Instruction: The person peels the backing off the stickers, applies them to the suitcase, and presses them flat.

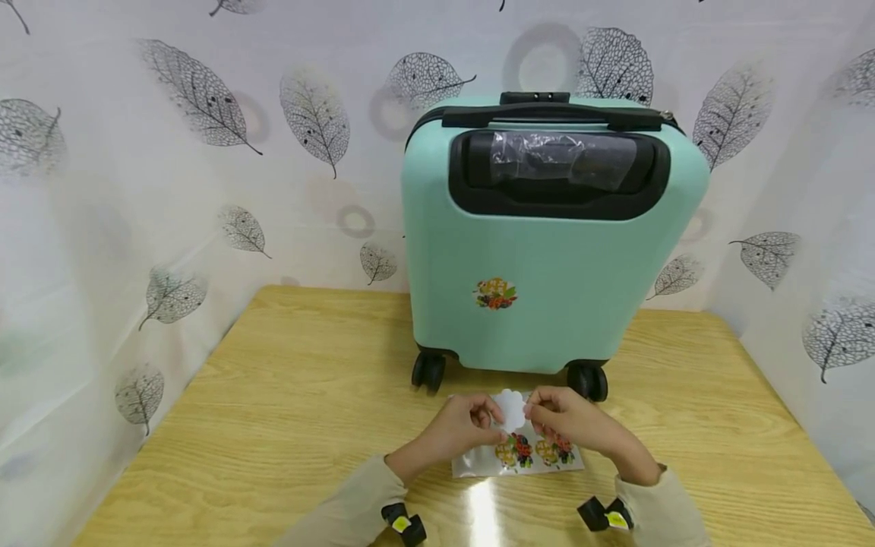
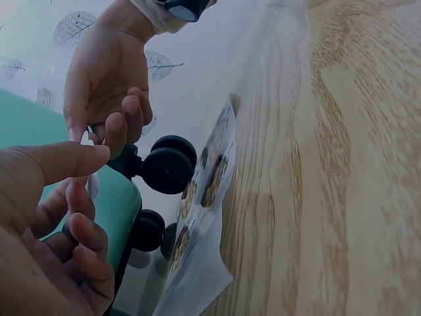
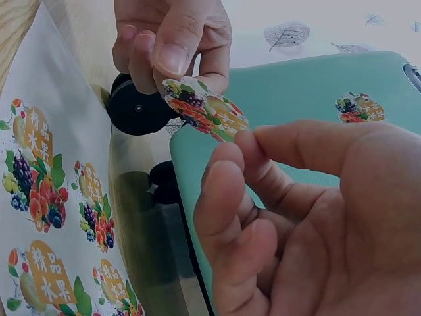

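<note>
Between both hands is a scallop-edged fruit sticker [image 3: 205, 108], its white back toward the head camera and its printed fruit face showing in the right wrist view. My left hand [image 1: 466, 427] pinches one edge between thumb and forefinger. The opposite edge is pinched by my right hand [image 1: 570, 419], thumb against forefinger, the other fingers curled loosely. Below the hands a sticker sheet [image 1: 472, 460] with several printed fruit stickers lies on the wooden table, partly covered by the hands. A mint-green suitcase [image 1: 547, 304] stands upright just beyond, with one fruit sticker [image 1: 495, 293] on its front.
The suitcase's black wheels [image 1: 586, 381] stand on the wooden table [image 1: 307, 395], close behind the sheet. Clear plastic film [image 1: 560, 158] covers its recessed handle. A leaf-patterned cloth [image 1: 314, 213] hangs behind and at both sides.
</note>
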`<state>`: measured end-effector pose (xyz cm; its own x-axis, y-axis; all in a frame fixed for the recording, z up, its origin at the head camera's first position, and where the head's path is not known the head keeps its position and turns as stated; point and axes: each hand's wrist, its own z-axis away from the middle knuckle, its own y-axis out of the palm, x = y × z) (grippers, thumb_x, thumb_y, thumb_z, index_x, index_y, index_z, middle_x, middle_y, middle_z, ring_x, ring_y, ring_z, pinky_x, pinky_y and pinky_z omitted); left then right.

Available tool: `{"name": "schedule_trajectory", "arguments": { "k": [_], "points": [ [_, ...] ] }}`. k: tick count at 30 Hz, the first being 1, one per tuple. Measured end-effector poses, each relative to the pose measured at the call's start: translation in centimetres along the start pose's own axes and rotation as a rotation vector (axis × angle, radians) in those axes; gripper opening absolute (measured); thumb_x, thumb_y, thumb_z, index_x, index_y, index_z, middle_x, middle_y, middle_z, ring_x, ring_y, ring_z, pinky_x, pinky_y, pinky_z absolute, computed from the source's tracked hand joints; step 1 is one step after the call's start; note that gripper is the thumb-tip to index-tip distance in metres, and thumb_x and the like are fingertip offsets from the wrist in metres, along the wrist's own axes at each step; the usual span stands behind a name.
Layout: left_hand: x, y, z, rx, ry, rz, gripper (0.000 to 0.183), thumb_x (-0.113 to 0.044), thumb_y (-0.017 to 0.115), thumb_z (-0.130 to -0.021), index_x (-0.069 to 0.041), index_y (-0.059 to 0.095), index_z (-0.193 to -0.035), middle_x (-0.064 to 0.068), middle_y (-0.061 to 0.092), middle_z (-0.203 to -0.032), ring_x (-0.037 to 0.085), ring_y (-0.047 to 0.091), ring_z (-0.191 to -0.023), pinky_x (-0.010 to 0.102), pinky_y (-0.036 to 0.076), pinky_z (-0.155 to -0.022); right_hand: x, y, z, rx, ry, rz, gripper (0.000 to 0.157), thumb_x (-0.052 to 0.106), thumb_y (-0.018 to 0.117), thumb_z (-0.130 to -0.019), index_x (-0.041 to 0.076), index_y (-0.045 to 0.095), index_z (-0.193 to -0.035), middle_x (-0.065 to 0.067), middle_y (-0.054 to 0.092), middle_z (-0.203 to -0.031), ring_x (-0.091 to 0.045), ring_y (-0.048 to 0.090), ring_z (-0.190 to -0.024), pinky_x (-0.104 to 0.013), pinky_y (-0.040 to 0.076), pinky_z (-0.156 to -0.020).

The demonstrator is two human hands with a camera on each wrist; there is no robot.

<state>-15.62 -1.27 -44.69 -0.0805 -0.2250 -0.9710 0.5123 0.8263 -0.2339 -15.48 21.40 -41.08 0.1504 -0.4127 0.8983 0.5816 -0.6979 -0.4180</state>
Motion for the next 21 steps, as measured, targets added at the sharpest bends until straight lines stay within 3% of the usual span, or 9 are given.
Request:
{"name": "schedule_trajectory", "arguments": {
  "k": [10, 21],
  "points": [
    [-0.17, -0.18, -0.08, -0.006, -0.007, -0.006, 0.017, -0.007, 0.077, -0.080, -0.002, 0.065, -0.092, -0.002, 0.050, -0.068, 0.006, 0.042, -0.056, 0.017, 0.034, -0.050, 0.32, 0.18, -0.22, -0.007, -0.011, 0.000, 0.031, 0.018, 0.046, -0.103, -0.010, 0.052, -0.092, -0.007, 0.055, -0.070, -0.007, 0.044, -0.049, -0.022, 0.036, -0.041],
    [0.24, -0.24, -0.03, -0.027, 0.013, -0.057, 0.006, -0.013, 0.067, -0.089, -0.009, 0.071, -0.092, -0.005, 0.057, -0.071, 0.003, 0.044, -0.057, 0.016, 0.037, -0.053, 0.33, 0.26, -0.28, -0.016, 0.001, 0.000, 0.027, 0.017, 0.045, -0.103, -0.005, 0.054, -0.091, -0.005, 0.054, -0.068, -0.007, 0.042, -0.047, -0.022, 0.036, -0.040]
  ]
}}
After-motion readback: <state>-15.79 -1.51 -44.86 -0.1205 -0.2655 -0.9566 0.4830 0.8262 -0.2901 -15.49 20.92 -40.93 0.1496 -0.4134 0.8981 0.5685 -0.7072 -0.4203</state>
